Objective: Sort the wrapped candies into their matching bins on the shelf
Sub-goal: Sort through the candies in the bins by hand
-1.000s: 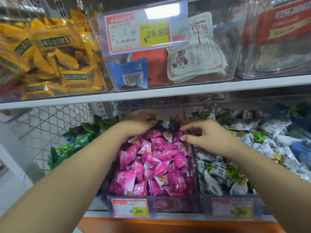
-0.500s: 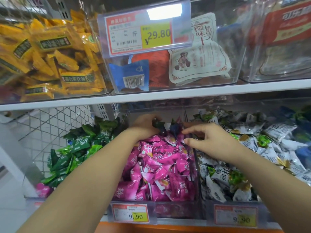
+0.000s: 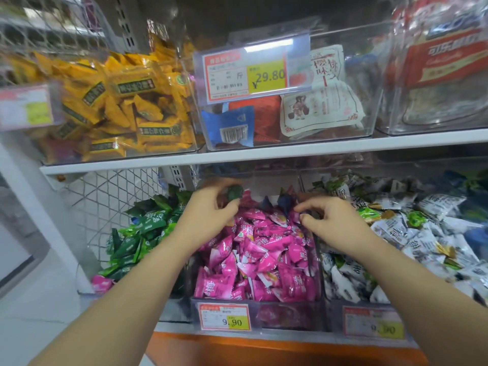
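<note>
Because the left hand point(image 3: 208, 215) holds the dark green candy point(image 3: 235, 192) only at its curled fingertips, above the back of the middle bin point(image 3: 290, 314) heaped with pink candies point(image 3: 258, 249), a slick wrapper could slip free and drop back among the pink, where it does not belong. Its home, I judge, is with the green candies point(image 3: 142, 228) just to the left. The carry is short, yet the pink heap stands up to the rim, and a dragging wrist could push pieces over the clear wall. The right hand point(image 3: 335, 223) has thumb and forefinger drawn close together at the heap's back right corner, near some dark blue candies point(image 3: 285, 200); whether it grips one I cannot tell. Its forearm crosses above the white-and-green candies point(image 3: 396, 233) on the right and could knock those about. One stray pink candy point(image 3: 101, 282) lies at the front among the green candies, unsorted.

The bins are clear plastic, side by side on a lower shop shelf with price tags point(image 3: 224, 317) and an orange front edge point(image 3: 264, 347). A white shelf board point(image 3: 264, 153) sits close above, leaving little room to lift. On it stand yellow packets point(image 3: 118, 101) and larger pouches point(image 3: 319, 107). Wire mesh point(image 3: 111, 196) closes the left side.
</note>
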